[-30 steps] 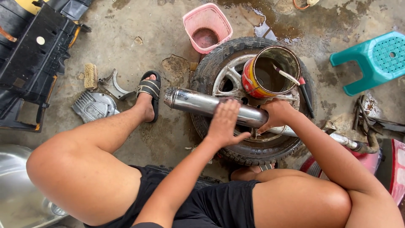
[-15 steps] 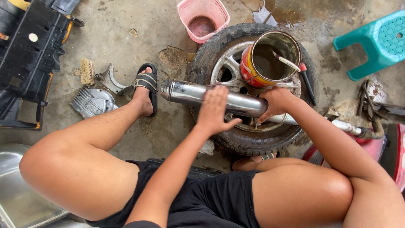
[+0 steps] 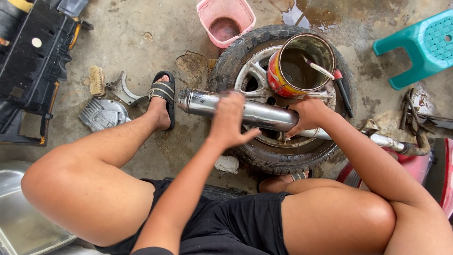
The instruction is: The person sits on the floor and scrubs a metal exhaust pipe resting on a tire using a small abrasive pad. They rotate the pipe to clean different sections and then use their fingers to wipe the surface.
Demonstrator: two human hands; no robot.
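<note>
Chrome motorcycle exhaust muffler (image 3: 264,114): cylindrical, polished and reflective, lying roughly horizontal. Rounded end cap points left; the body narrows rightward into a thinner, duller, discoloured pipe. Its mid-section rests across the upper face of a wheel lying flat on the ground.

Steel basin (image 3: 19,222) cut by frame edge
</note>
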